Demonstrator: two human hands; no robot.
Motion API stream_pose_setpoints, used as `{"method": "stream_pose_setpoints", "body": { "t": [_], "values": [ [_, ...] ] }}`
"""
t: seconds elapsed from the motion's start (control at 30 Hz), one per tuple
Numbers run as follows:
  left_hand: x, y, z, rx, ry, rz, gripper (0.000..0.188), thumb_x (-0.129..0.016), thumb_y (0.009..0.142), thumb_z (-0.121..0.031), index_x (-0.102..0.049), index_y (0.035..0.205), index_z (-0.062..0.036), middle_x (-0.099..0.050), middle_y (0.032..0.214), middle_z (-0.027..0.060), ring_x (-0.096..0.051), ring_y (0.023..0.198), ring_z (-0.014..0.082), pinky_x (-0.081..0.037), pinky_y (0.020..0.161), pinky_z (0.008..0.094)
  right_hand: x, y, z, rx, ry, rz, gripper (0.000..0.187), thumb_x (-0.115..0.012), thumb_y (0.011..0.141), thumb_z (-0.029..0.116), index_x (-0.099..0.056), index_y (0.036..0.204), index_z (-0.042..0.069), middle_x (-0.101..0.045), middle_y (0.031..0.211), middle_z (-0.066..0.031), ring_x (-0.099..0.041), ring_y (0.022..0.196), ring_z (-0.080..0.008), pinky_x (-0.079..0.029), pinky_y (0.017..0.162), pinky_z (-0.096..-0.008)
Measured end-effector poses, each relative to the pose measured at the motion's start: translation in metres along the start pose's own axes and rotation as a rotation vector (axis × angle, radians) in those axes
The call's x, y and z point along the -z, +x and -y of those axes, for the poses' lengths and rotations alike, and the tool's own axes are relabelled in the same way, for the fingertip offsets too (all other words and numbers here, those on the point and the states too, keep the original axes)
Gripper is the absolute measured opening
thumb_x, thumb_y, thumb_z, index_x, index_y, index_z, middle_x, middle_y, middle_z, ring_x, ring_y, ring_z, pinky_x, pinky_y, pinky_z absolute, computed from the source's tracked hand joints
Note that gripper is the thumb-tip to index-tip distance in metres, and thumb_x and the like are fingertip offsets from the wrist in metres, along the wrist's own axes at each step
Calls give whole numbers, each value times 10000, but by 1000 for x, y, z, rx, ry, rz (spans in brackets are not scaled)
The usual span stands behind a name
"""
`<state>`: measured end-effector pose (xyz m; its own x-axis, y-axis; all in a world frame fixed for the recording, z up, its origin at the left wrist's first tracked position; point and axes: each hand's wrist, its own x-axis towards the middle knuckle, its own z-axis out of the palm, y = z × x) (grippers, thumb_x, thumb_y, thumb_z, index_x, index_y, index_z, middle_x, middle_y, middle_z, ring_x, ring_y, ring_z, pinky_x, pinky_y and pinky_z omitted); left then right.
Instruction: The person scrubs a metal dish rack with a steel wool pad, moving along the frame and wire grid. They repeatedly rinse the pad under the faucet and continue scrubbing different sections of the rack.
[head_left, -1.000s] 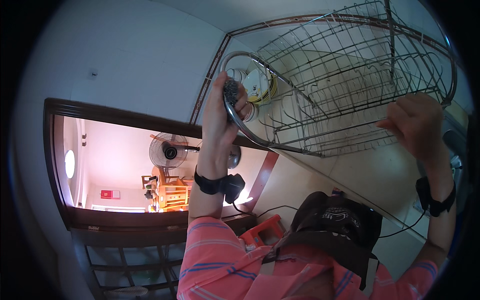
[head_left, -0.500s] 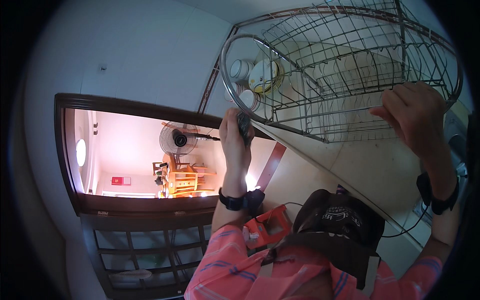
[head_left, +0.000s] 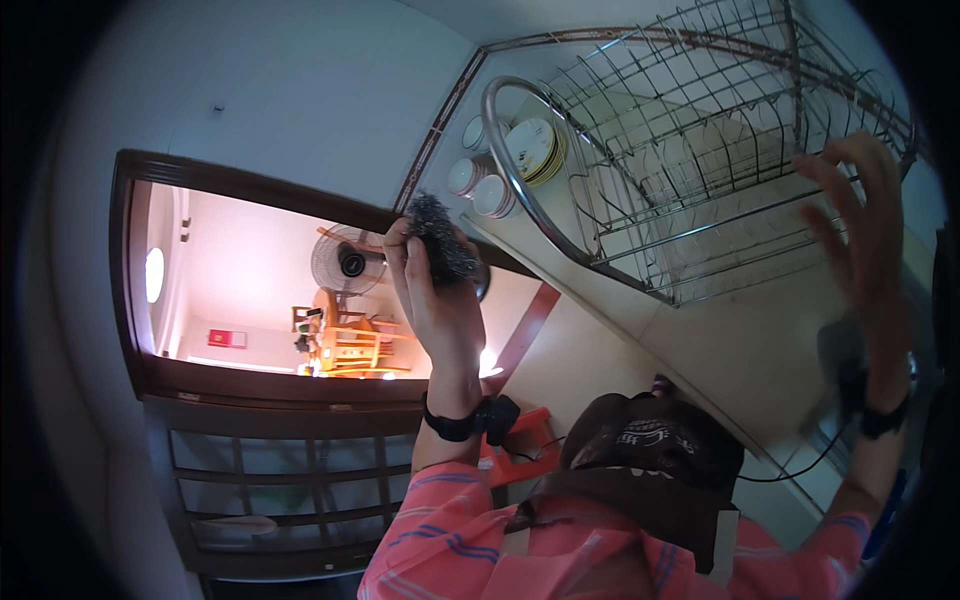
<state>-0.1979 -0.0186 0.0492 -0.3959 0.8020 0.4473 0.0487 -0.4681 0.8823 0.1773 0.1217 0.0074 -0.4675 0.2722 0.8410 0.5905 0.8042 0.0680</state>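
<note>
My left hand (head_left: 440, 300) grips a dark grey steel wool scrubber (head_left: 438, 238), raised left of the rack and in front of the doorway. A wire dish rack (head_left: 690, 150) with a thick curved tube frame stands on the pale counter, and the scrubber is apart from it. My right hand (head_left: 860, 215), fingers spread and a little blurred, is over the rack's right front side and holds nothing. Whether its fingertips touch the wires I cannot tell.
Behind the rack's left end sit stacked plates (head_left: 533, 150) and several bowls (head_left: 490, 194). The counter (head_left: 660, 330) runs along my front. To the left are a dark-framed doorway (head_left: 270, 395), a fan (head_left: 348, 262) beyond it, and a red stool (head_left: 525, 440) below.
My left hand has come off the rack's tube and moved left with the scrubber. My right hand has let go of the front rail, its fingers now spread.
</note>
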Motion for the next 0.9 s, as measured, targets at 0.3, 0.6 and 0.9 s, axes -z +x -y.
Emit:
{"method": "stream_pose_setpoints", "body": {
  "t": [0.3,0.6,0.9],
  "values": [
    [-47,48,-2,-157,-16,50,564,-432,887,44,-419,1446,-28,-544,1324,127,-551,1204,222,-438,1059,361,-20,49,133,-292,627,-60,418,-771,864,184,-614,1222,35,-606,1115,-156,-602,1000,-333,-480,868,-439],
    [-55,164,2,-996,562,971,163,-766,860,-146,-691,986,-75,-653,876,68,-613,869,286,-490,796,393,-79,81,184,-475,186,129,349,-723,775,19,-599,1101,39,-654,878,-77,-642,868,-257,-435,854,-417],
    [-109,157,12,-794,401,1442,342,-814,808,-324,-638,917,-52,-623,803,116,-592,719,304,-470,670,389,-1,28,195,-733,-405,-63,229,-620,860,-47,-645,1079,19,-632,901,-97,-586,973,-308,-403,1028,-469]
  ]
}}
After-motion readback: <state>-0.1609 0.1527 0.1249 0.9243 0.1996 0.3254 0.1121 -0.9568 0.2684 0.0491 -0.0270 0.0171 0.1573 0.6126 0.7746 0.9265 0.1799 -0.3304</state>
